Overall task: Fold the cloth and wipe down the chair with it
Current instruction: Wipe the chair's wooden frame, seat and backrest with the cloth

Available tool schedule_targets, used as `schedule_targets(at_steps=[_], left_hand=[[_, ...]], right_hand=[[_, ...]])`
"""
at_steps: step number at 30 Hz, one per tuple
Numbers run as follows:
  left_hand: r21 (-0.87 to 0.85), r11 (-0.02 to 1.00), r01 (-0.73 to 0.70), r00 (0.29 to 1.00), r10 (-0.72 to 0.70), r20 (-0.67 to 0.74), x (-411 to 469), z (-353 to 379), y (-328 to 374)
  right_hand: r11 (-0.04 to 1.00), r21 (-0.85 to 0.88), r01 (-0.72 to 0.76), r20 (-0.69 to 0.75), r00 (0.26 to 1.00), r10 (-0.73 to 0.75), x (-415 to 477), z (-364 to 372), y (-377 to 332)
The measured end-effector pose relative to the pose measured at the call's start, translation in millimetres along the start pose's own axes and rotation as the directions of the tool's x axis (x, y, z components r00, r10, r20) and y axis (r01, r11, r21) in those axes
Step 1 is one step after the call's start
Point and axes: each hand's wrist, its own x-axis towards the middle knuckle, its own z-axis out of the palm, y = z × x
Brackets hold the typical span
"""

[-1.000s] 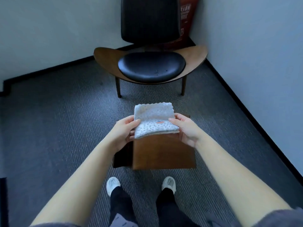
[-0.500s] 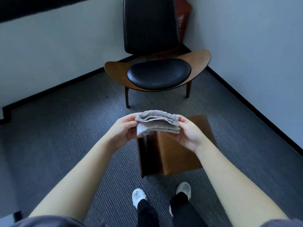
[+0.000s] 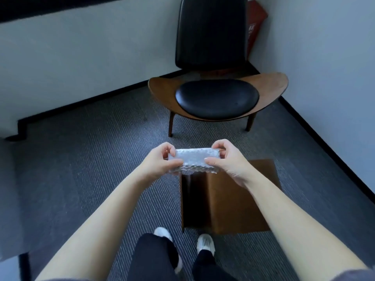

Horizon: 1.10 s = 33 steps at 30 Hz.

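Note:
A pale grey textured cloth point(image 3: 193, 160), folded into a thick narrow rectangle, hangs in the air in front of me. My left hand point(image 3: 160, 161) grips its left end and my right hand point(image 3: 225, 160) grips its right end, thumbs toward me. Ahead stands the chair point(image 3: 269, 86), a curved wooden shell with a black leather seat pad point(image 3: 217, 99) and a tall black backrest point(image 3: 212, 31). It sits in the room's corner, well beyond the cloth and apart from both hands.
A low brown wooden stool point(image 3: 229, 201) stands on the striped grey carpet just below my hands, right of my feet in white shoes. White walls with black skirting close in left and right. A red box point(image 3: 256, 27) leans behind the chair.
The cloth has been folded over once more into a narrower, thicker bundle, held higher in both hands. My view has shifted left and up, so the stool now lies to the right.

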Motion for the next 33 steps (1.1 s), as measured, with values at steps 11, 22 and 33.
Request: schedule_targets(at_steps=[11,22,33], left_hand=[[-0.078,0.991,0.11,0.969,-0.089,0.231,146,-136,20],[0.157,0.982,0.102,0.964,-0.137,0.227,234,-245,49],[0.2,0.954,0.222,0.955,-0.254,0.152,347,-267,29]], right_hand=[[0.766,0.591,-0.254,0.179,0.967,0.183,138,74,-22],[0.805,0.485,-0.341,0.348,0.92,0.18,239,138,-71],[0.743,0.501,-0.444,0.425,0.874,0.235,353,137,-29]])
